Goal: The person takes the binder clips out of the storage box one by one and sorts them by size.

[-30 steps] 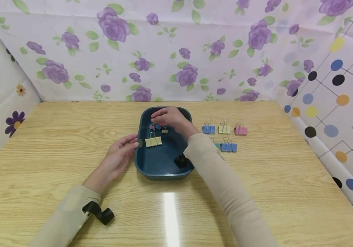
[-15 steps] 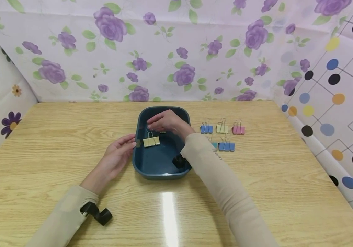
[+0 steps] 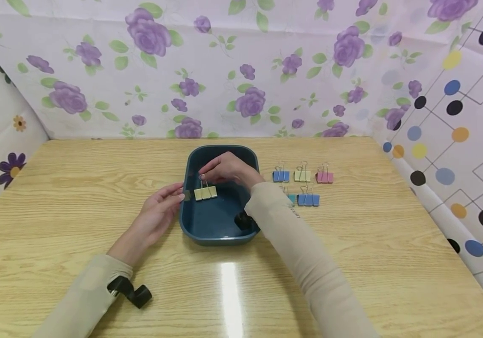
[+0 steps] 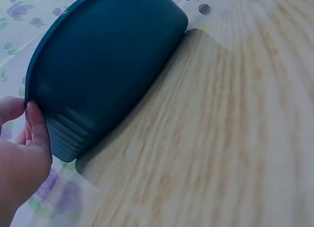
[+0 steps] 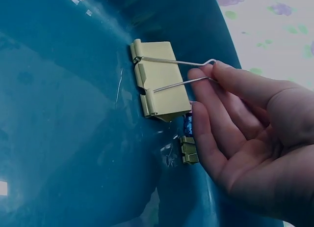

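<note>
A dark teal plastic bin [image 3: 219, 240] stands on the wooden table. My left hand [image 3: 159, 213] is at its left side, and in the left wrist view thumb and fingers pinch the rim of the bin [image 4: 108, 65]. Inside the bin, a large pale yellow binder clip [image 3: 205, 193] has its wire handles up. My right hand [image 3: 229, 169] reaches in, thumb and fingertip pinching the handle ends, as the right wrist view shows. Partly behind those fingers sit a small yellow binder clip [image 5: 188, 151] and a small blue one [image 5: 188, 124].
Right of the bin, binder clips lie in two rows: blue [image 3: 281, 176], pale yellow [image 3: 302, 176] and pink [image 3: 324, 178] at the back, teal [image 3: 291, 199] and blue [image 3: 308, 200] in front. The right sleeve partly covers the teal one. Flowered cloth [image 3: 148, 84] hangs behind the table.
My right hand has come down from over the small clips at the back of the bin and has taken hold of the large yellow binder clip's handles. The left hand stays at the rim.
</note>
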Motion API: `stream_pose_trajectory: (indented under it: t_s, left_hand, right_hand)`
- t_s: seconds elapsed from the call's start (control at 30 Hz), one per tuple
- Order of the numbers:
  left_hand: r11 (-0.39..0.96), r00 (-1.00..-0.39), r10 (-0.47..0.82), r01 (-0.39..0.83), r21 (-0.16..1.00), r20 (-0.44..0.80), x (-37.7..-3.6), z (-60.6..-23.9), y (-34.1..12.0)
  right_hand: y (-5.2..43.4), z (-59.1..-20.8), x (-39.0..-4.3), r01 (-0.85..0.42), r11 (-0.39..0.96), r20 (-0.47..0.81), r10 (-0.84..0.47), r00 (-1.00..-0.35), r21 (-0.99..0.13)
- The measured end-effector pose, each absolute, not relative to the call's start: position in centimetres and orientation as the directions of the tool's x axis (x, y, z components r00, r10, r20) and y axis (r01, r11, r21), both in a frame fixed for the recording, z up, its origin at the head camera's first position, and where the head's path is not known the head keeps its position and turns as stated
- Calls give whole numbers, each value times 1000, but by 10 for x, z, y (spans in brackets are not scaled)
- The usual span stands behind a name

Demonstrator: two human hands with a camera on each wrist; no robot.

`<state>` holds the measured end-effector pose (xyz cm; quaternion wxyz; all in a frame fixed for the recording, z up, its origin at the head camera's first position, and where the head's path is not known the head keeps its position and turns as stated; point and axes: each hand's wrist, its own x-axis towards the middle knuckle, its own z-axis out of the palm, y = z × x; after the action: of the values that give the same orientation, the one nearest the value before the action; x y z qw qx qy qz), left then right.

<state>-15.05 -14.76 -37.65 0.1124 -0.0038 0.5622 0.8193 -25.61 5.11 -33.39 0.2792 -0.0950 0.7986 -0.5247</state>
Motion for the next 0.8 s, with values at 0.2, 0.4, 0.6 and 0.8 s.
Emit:
stream_pose_trajectory:
  t_s: [0.2, 0.4, 0.6, 0.8]
  left_hand:
    - [-367, -976, 179, -180, 913, -121, -150, -376, -147]
    - [-377, -976, 185, -181, 908, -117, -149, -376, -148]
    - [-375, -975, 194, -173, 911, -106, -150, -376, -148]
    - [-359, -977, 185, -170, 918, -108, -151, -377, -147]
  right_hand:
    - [51, -335, -257, 149, 421, -347, -443, -827, -895]
    - [51, -333, -256, 139, 408, -334, -455, -826, -902]
    - [53, -331, -257, 138, 379, -313, -451, -836, -915]
    - [55, -330, -257, 157, 319, -293, -438, -850, -934]
